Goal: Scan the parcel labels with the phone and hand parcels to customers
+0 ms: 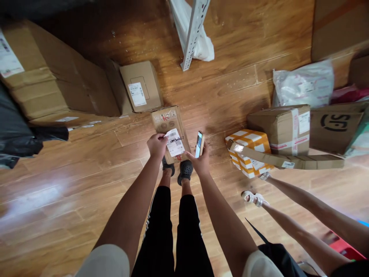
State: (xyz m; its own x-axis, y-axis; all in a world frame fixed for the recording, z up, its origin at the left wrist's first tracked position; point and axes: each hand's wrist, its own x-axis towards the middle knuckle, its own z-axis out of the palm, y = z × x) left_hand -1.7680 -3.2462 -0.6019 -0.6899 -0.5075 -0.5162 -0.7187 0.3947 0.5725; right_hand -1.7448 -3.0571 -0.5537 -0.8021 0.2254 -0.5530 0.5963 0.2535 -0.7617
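A flat brown cardboard box [181, 123] lies in front of my feet; whether it rests on the floor I cannot tell. On its face is a white shipping label [175, 143] with a barcode and handwritten black marks. My left hand [157, 146] is closed, pinching the label's upper left corner between thumb and fingers. In my right hand [201, 161] a smartphone [198, 145] is gripped upright, its lit screen turned left. The right thumb reaches toward the label's lower right corner, at the box's edge.
Left stand a small carton [155, 84] and a large carton [77, 77]. A white metal post [193, 34] rises ahead. At right are an orange-and-white parcel [245, 138], a long narrow carton [311, 161], a taped box [276, 125] and another person's legs [300, 227].
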